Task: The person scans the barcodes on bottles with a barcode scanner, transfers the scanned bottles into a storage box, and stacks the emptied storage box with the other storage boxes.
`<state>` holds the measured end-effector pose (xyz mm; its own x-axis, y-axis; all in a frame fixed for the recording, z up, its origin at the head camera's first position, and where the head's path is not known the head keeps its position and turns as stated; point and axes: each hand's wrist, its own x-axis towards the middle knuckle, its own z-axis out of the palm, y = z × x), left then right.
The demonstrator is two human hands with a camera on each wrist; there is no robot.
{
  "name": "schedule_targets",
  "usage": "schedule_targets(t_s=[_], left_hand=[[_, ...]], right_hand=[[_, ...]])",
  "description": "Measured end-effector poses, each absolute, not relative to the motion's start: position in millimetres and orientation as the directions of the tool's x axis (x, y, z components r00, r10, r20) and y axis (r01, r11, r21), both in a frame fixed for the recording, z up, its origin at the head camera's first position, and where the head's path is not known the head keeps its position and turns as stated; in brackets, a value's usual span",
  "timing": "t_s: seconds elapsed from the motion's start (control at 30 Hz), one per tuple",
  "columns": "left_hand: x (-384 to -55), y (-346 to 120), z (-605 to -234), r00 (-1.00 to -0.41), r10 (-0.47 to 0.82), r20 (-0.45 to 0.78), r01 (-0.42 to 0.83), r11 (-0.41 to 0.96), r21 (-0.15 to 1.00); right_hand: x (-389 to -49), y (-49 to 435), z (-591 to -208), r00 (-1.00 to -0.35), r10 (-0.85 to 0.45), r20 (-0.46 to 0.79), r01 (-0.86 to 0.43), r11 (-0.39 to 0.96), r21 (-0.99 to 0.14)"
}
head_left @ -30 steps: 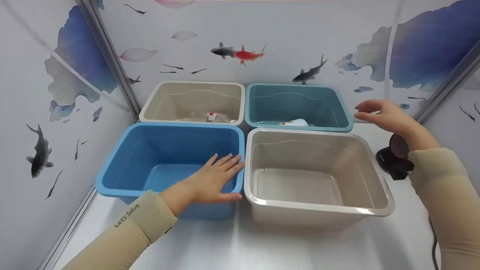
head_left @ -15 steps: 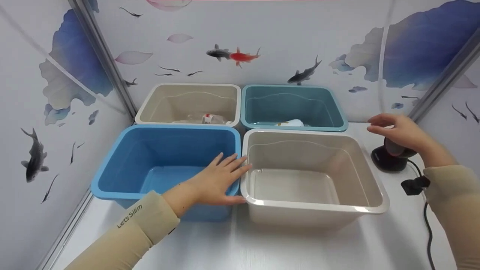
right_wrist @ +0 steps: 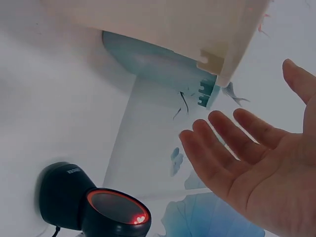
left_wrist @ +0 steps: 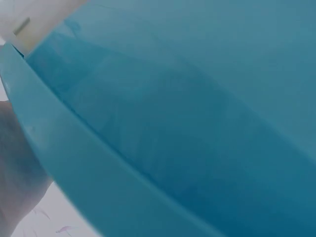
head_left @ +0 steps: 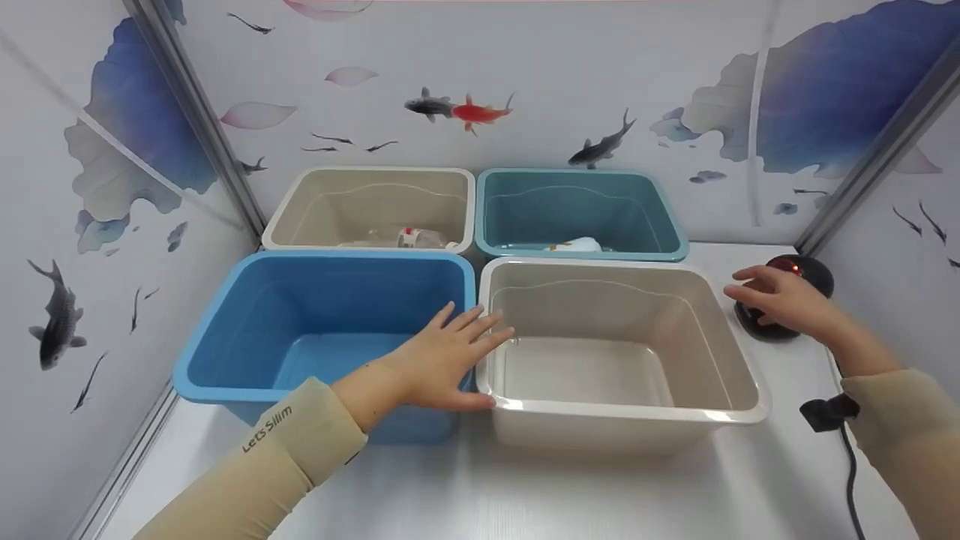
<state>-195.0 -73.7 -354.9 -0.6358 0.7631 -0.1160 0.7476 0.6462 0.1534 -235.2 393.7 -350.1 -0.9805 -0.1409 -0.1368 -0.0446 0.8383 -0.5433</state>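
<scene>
My left hand [head_left: 439, 367], fingers spread, lies over the right rim of the blue bin [head_left: 225, 395]. Its fingertips reach over the near rim of the front beige bin [head_left: 630, 413]; whether they press on it I cannot tell. The left wrist view is mostly filled by the blue bin's wall [left_wrist: 173, 123]. To the right, my right hand [head_left: 795, 304] hovers by a black desktop scanner [head_left: 817, 274] with a red light, covering part of it. In the right wrist view the relaxed fingers [right_wrist: 212, 153] hold nothing, apart from the scanner [right_wrist: 64, 197].
A back beige bin [head_left: 300, 210] contains a clear plastic bottle [head_left: 420, 238]. Beside it, a teal bin [head_left: 630, 214] has a white item [head_left: 583, 245] inside. A black cable [head_left: 851, 480] runs along the right. Printed panels [head_left: 525, 45] enclose the white tabletop [head_left: 525, 495].
My right hand has come down and nearer, from beside the teal bin to the scanner, whose red light now shows. My left hand has shifted slightly right across the rims.
</scene>
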Motion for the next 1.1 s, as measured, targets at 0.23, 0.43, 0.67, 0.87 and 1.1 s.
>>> schedule_targets(t_s=[0.23, 0.43, 0.67, 0.87, 1.1], left_hand=[[-196, -71, -357, -0.639, 0.756, -0.139, 0.741, 0.654, 0.150], [-196, -70, -356, -0.639, 0.754, -0.151, 0.736, 0.656, 0.167], [-196, -64, -355, -0.643, 0.741, -0.192, 0.715, 0.671, 0.196], [-196, -51, -352, -0.678, 0.700, -0.227, 0.668, 0.714, 0.210], [-194, -29, -338, -0.726, 0.625, -0.288, 0.505, 0.768, 0.393]], right_hand=[[-222, 386, -368, -0.953, -0.184, -0.242, 0.010, 0.777, -0.629], [-214, 383, -380, -0.930, -0.218, -0.295, 0.056, 0.711, -0.701], [-210, 381, -383, -0.937, -0.204, -0.284, 0.068, 0.689, -0.722], [-207, 386, -382, -0.946, -0.186, -0.265, 0.067, 0.688, -0.722], [-203, 397, -385, -0.952, -0.172, -0.255, 0.073, 0.678, -0.731]])
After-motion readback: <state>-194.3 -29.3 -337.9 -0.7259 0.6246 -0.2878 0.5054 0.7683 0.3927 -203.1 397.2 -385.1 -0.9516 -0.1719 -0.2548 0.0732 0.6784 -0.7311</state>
